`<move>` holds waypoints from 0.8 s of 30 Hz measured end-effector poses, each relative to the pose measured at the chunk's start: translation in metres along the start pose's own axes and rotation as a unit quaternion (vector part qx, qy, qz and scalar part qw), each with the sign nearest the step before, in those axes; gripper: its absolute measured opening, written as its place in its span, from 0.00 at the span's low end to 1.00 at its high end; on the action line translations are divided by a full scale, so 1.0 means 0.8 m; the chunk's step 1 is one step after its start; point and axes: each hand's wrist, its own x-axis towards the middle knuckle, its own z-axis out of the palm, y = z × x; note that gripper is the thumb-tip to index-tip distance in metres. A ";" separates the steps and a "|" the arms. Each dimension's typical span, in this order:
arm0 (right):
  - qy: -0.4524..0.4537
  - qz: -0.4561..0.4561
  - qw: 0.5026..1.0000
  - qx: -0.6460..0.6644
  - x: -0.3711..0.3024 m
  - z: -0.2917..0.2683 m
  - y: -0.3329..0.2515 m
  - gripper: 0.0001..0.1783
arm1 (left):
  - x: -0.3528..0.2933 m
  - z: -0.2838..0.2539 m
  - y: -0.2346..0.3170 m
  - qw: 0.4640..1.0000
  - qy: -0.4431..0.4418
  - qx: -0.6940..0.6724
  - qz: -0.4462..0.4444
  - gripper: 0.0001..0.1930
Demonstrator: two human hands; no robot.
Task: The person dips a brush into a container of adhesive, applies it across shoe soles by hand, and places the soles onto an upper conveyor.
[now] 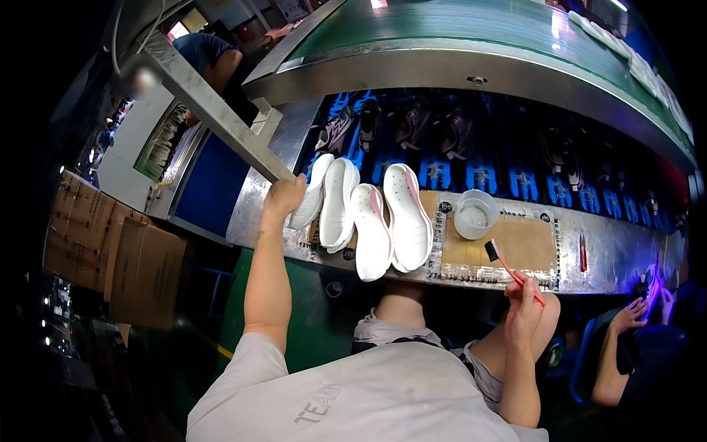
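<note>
My left hand [284,197] is closed at the edge of the leftmost white shoe sole [312,193], its fingertips partly hidden. That sole is tilted, leaning toward a second white sole [338,202]. To their right lie two more soles with pink sidewalls, a nearer one [372,234] and a farther one [406,221], overlapping at their sides. My right hand [523,303] grips a small red-handled brush [507,267] like a toothbrush. Its dark bristled head points up and left, just below a translucent plastic cup [475,214] with some liquid-like contents at the bottom.
Brown cardboard [515,247] covers part of the metal bench. A red pen-like tool [583,254] lies at right. Behind run blue racks with dark shoe uppers [412,124], under a green conveyor [442,33]. A metal bar [221,110] slants down near my left hand. Another person's hand [628,318] is at far right.
</note>
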 end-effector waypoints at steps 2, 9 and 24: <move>-0.015 -0.003 1.000 0.000 -0.001 0.011 -0.002 0.19 | -0.016 0.016 -0.015 0.999 -0.021 -0.028 -0.028 0.31; -0.051 -0.020 0.998 -0.040 -0.002 0.028 -0.018 0.18 | -0.060 0.057 -0.048 0.971 0.113 -0.127 0.168 0.17; -0.150 -0.146 0.932 -0.295 0.076 0.100 -0.098 0.14 | -0.092 0.080 -0.012 0.984 0.002 -0.120 0.132 0.45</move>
